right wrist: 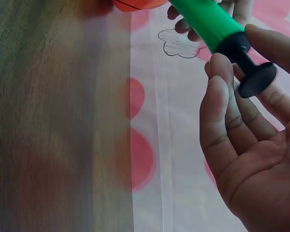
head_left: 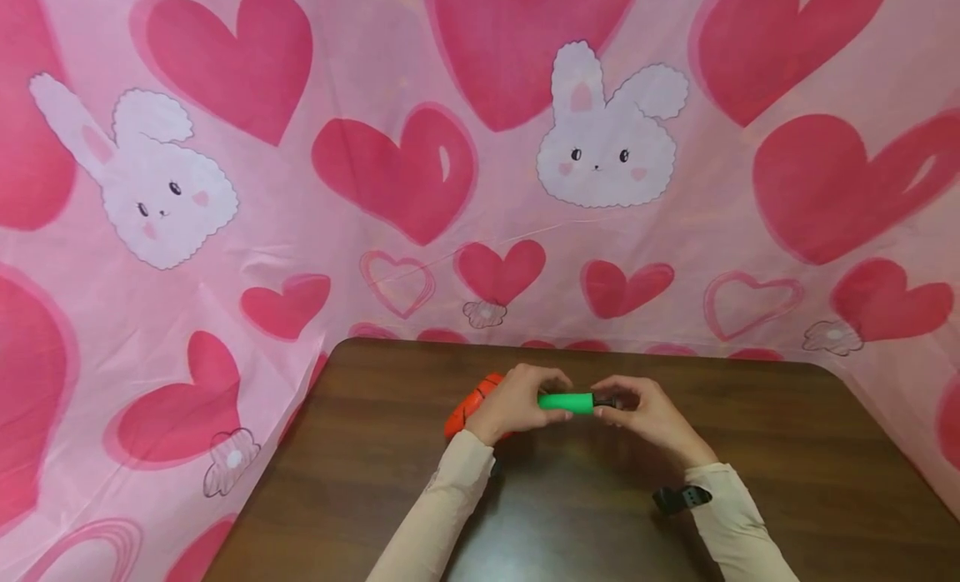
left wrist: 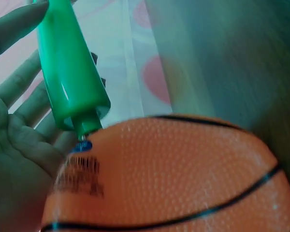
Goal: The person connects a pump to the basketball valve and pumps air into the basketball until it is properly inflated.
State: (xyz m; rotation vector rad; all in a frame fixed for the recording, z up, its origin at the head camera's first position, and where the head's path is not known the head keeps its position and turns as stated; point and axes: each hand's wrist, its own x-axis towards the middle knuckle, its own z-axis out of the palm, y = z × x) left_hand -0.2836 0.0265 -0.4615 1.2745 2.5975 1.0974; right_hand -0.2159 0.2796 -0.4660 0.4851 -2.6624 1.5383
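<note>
A green hand pump (head_left: 567, 403) lies level above the table, held between both hands. My left hand (head_left: 513, 403) grips its barrel, with the thumb across it in the left wrist view. At the black plunger end, my right hand (head_left: 648, 411) holds the pump by thumb and fingertips around the collar. The black round handle (right wrist: 257, 79) stands out from the collar on a short rod. An orange basketball (left wrist: 183, 179) with black lines sits under my left wrist and looks somewhat flattened. The pump's nozzle meets it at a blue piece (left wrist: 82, 146), beside printed barcode marks.
A dark brown wooden table (head_left: 585, 515) lies beneath the hands. Behind and left of it hangs a pink cloth (head_left: 517, 173) with hearts and rabbit faces. A black strap (head_left: 681, 499) is at the right wrist.
</note>
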